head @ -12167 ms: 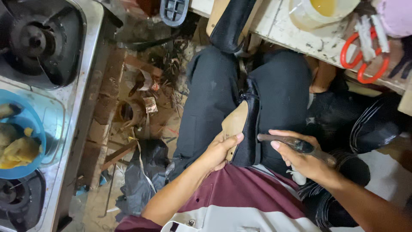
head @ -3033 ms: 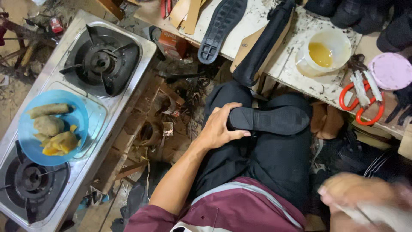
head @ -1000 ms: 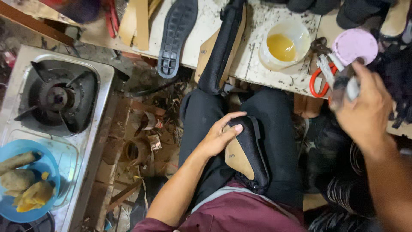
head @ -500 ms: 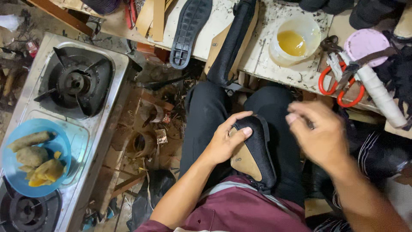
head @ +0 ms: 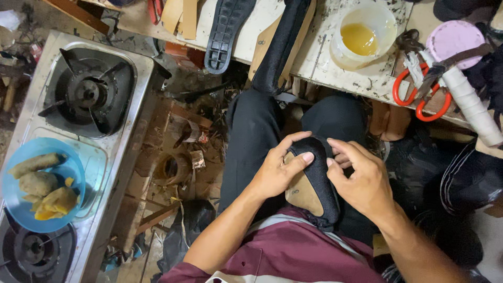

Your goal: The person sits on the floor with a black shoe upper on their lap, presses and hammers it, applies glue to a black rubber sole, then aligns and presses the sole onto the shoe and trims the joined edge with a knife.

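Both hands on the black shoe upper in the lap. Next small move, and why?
Probably press the black fabric edge down over the tan insole, working around the toe. The left hand and right hand both grip the black shoe upper with the tan insole at its toe end, thumbs meeting on the rim, with the insole facing up. No tool is in either hand, so it looks like hand-shaping.

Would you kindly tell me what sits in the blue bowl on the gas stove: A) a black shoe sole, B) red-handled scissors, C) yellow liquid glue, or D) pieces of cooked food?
D: the blue bowl on the gas stove holds brownish and yellow pieces of food, well away from both hands working the black shoe upper.
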A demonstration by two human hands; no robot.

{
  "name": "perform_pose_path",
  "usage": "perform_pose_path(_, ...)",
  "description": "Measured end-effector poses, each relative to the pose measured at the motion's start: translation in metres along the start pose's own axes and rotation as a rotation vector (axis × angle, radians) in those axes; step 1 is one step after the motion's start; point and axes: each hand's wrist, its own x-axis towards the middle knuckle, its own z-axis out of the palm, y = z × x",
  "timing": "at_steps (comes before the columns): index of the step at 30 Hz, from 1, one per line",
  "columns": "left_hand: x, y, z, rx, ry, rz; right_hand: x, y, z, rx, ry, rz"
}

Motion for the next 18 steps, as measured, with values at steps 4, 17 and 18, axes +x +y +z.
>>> perform_pose_path(4, 0.002, -0.012, -0.004, -0.097, -0.008, -0.010, -0.011, 0.006, 0.007, -0.026, -0.011, 0.041)
perform_pose_path(17, 0.012, -0.023, -0.037, -0.707, 0.286, -0.039, -0.070, 0.038, -0.002, 0.269, -0.247, -0.024)
perform_pose_path(18, 0.013, -0.021, -0.037, -0.689, 0.295, -0.052, -0.073, 0.040, -0.003, 0.257, -0.242, -0.024)
